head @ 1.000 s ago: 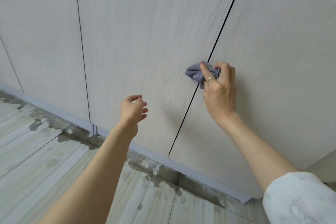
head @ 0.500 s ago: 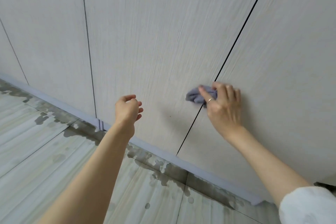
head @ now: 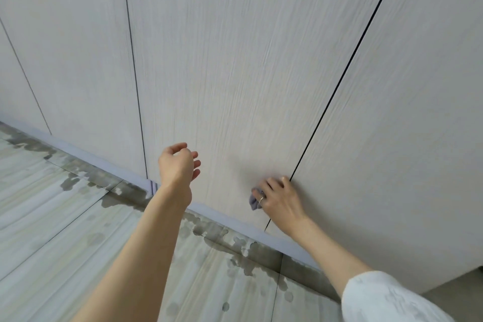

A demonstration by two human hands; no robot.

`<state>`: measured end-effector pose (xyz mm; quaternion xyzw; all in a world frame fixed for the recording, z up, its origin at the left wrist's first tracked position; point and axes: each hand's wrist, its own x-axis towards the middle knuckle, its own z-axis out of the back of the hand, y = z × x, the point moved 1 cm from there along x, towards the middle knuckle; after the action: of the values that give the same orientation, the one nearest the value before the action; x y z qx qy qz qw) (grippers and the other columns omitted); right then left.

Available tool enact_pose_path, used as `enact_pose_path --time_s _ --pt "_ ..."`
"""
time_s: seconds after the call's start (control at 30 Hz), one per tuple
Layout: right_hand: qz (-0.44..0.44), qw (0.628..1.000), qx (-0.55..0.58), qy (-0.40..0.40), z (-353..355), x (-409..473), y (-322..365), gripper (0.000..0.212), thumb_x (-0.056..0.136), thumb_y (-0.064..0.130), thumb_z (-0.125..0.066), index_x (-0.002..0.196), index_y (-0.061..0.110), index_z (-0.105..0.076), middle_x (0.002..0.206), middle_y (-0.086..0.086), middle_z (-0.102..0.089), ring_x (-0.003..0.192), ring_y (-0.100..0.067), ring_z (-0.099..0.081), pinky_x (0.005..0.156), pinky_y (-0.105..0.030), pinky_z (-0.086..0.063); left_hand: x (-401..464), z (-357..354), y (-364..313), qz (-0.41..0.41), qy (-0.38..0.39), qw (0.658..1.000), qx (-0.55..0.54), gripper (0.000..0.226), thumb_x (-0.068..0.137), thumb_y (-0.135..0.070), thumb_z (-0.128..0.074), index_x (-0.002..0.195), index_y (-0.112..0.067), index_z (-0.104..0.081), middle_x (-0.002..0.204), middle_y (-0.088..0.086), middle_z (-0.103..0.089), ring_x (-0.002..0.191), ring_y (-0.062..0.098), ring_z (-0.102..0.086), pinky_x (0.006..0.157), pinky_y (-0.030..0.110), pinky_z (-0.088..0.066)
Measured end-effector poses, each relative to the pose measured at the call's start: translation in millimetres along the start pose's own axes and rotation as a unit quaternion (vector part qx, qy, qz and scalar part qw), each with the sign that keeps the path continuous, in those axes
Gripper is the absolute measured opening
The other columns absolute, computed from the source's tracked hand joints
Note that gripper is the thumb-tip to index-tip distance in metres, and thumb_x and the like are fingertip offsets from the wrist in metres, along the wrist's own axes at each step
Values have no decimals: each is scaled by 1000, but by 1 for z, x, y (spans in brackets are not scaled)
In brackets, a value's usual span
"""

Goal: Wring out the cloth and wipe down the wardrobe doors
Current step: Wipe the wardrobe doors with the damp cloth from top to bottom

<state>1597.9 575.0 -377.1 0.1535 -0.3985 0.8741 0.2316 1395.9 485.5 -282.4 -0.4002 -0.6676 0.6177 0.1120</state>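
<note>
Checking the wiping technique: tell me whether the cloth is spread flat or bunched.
Bunched: only a small crumpled grey wad of cloth shows beside the right hand.

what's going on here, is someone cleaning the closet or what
A person is wiping the wardrobe doors. Their right hand presses a small grey cloth flat against a door, low down beside the dark gap between two doors. The left hand hangs loosely curled in the air in front of the doors, holding nothing. The floor along the wardrobe's base shows wet patches.

Head view, angled down, close to wardrobe doors (head: 235,60).
</note>
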Motion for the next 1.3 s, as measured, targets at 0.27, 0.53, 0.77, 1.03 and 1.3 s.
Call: enact_pose_path --time_s 0.27,0.53,0.77,1.03,1.3 --pt "-269 912 18 -309 111 123 -111 21 76 12 -62 94 16 -72 90 -6 -66 91 -24 -43 69 -35 -27 0 -7 -5 -2 -9 1000 8 36 95 -3 -32 125 -12 -48 109 7 -58 79 12 -49 98 39 -46" --pt "4 999 -7 -43 15 52 -3 11 65 19 -78 76 21 -73 79 1 -64 82 -22 -50 72 -36 -28 4 6 -8 -13 -46 999 3 37 94 -2 -32 124 -13 -51 106 6 -59 70 6 -43 97 37 -45" --pt "-111 974 9 -195 80 68 -88 22 80 12 -55 90 17 -74 84 -10 -61 81 -25 -40 67 -35 -24 -2 0 -13 -14 -33 999 6 37 93 -2 -31 124 -12 -51 112 8 -59 82 10 -49 88 31 -42" --pt "-304 906 -43 -290 143 116 -155 30 76 11 -64 103 19 -71 87 -13 -61 83 -24 -35 64 -34 -21 -11 -19 -14 -26 1 1000 3 33 95 -3 -34 122 -14 -49 120 9 -58 77 9 -49 100 41 -44" --pt "36 991 -57 -113 92 95 -96 43 87 1 -31 77 16 -70 77 -1 -59 74 -21 -51 67 -34 -26 -18 -27 -25 -59 8 998 23 30 94 -3 -34 116 -17 -49 114 7 -59 83 12 -53 98 41 -45"
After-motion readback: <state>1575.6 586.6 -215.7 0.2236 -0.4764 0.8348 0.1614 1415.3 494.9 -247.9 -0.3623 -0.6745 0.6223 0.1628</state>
